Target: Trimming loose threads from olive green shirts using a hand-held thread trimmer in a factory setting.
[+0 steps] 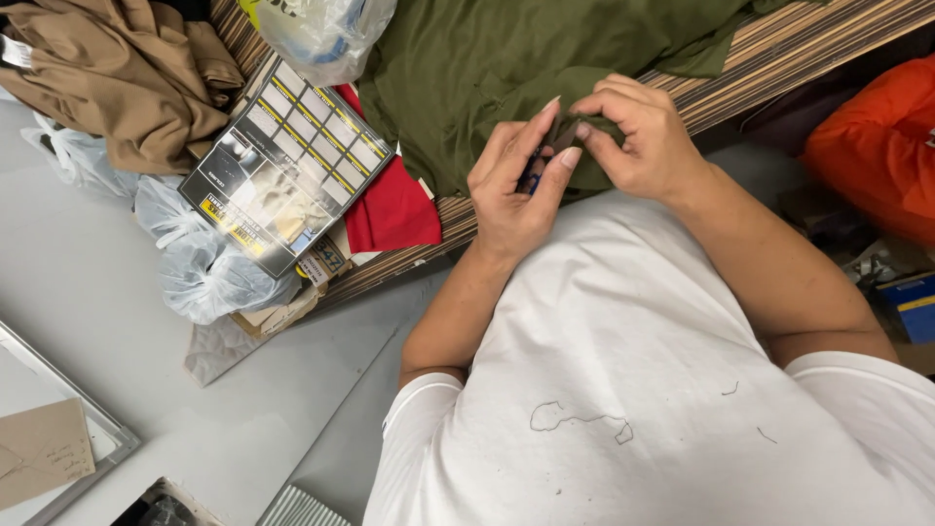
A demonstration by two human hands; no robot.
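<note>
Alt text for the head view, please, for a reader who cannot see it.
Both hands pinch a fold of olive green fabric at a striped table edge; the left hand also holds a small dark tool, the right hand grips cloth. A printed card and red cloth lie left.

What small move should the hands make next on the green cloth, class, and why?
Probably a short snip or pick at the pinched fold. The left hand holds a small dark tool, too hidden to identify, against the olive green garment, and the right hand pinches that fold taut beside it on the striped table.
</note>
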